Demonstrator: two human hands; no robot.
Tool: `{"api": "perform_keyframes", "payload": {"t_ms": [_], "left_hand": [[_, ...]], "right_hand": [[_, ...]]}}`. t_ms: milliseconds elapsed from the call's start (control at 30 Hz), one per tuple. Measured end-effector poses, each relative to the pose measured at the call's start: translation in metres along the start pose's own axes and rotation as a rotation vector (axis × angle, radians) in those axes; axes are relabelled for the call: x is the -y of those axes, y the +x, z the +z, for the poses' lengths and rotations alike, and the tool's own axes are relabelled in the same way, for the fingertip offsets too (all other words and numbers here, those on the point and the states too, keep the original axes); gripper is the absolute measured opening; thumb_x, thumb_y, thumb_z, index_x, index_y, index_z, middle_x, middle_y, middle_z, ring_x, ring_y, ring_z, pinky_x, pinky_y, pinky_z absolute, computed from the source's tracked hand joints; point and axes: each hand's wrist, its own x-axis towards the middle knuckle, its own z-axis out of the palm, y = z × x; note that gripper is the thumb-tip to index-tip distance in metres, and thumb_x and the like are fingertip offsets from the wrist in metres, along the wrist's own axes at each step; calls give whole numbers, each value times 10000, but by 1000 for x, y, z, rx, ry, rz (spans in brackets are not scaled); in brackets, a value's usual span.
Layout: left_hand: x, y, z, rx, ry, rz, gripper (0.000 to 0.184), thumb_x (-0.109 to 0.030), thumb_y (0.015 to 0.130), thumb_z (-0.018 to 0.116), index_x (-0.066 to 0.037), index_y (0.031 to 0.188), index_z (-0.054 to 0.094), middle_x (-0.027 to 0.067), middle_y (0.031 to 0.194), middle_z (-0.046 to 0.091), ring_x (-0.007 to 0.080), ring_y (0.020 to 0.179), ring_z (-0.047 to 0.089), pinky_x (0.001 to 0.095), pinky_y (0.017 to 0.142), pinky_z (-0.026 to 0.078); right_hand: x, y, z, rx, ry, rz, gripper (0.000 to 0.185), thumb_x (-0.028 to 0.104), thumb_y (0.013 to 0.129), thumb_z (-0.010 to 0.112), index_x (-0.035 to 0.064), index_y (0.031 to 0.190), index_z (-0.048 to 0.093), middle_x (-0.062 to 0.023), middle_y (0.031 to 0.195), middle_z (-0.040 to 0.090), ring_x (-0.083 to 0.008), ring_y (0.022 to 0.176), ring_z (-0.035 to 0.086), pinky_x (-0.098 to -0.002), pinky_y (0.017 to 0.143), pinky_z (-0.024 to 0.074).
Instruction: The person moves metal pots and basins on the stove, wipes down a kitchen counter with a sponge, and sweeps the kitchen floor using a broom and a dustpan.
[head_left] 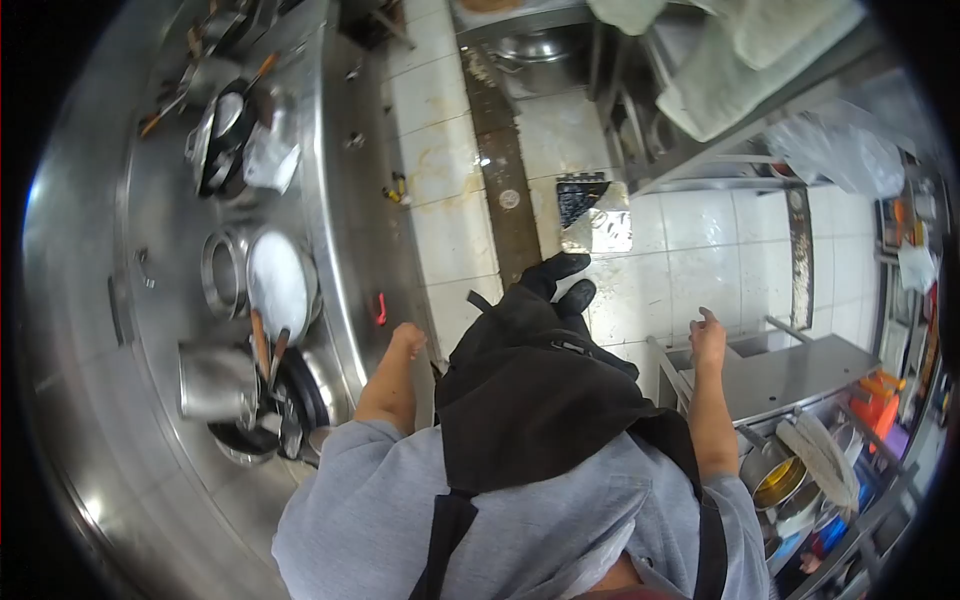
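Note:
My left hand [408, 341] hangs beside the front edge of the steel counter [335, 230], its fingers curled together; whether anything is inside them is too small to make out. A red hook-shaped thing [380, 309] on the counter front is just left of it. Out to the right, my right hand [708, 335] is held above the tiled floor near a low steel shelf [800, 378], its fingers partly apart and nothing seen in them. The black apron [530, 405] covers my front between the hands.
Pots, a white-topped pan [278, 280] and black pans stand on the left counter. A floor drain channel [505, 190] runs ahead, beside a shiny panel [600, 215]. Shelves with cloths [740, 60] are upper right; a pot [778, 480] sits lower right.

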Motion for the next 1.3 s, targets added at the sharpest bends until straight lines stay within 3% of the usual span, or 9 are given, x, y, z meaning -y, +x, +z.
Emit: {"api": "perform_keyframes", "payload": {"t_ms": [33,133,267,367,433,567,800,900,1300], "left_hand": [[-3,-18,17,20,-406,-252,115,-131,788,600,-31,832,638,98,692,596,221,565,600,407,497,554],[-35,-58,43,-59,-526,-282,193,-157,737,567,10,725,664,175,669,649,289,595,668,394,556,544],[-77,-50,12,-225,-211,155,229,-205,745,580,13,716,644,191,669,641,308,565,642,412,594,529],[-107,-73,-46,-452,-316,269,256,-239,758,563,-29,874,655,184,869,659,318,808,642,399,759,506],[-110,-89,-80,-605,-384,345,328,-262,759,560,-63,1009,632,159,1039,639,316,1001,592,388,855,471],[-97,-112,-100,-653,-633,358,355,-236,765,572,-82,1081,618,153,1024,647,318,986,604,382,861,479],[13,-32,31,-468,-313,146,299,-172,753,552,-31,995,657,179,980,654,319,871,646,416,749,526],[45,-42,64,-149,-541,-62,264,-156,760,548,16,923,664,188,933,659,312,719,667,405,589,559],[65,19,54,-160,-1156,-29,237,-97,763,596,-60,995,627,109,852,634,207,604,617,356,502,534]], "right_hand": [[6,3,2,12,38,47,416,111,801,585,43,1210,564,-154,783,672,-221,628,656,-347,584,513],[45,-19,5,78,80,6,409,107,799,576,36,1201,569,-159,802,673,-244,654,655,-359,628,514],[-2,-27,65,96,78,-94,413,113,798,574,39,1203,566,-165,787,672,-254,625,652,-371,613,516],[10,-68,60,132,-28,-43,424,137,752,606,35,1163,593,-185,802,672,-316,709,657,-405,695,508],[-18,-71,79,101,-147,-230,427,128,744,606,20,1157,591,-186,763,661,-311,671,651,-399,656,508],[-116,-49,132,-124,-347,-665,434,110,729,607,-9,1145,585,-187,685,640,-302,596,639,-386,579,509],[36,-40,57,176,-53,86,444,110,780,566,24,1215,546,-198,879,663,-254,703,682,-367,559,538],[62,-20,62,126,2,0,455,90,788,546,18,1237,531,-185,811,660,-206,548,651,-315,443,511],[228,-7,24,-65,-70,-154,446,142,819,595,70,1255,537,-145,796,681,-197,606,659,-331,565,518]]}}
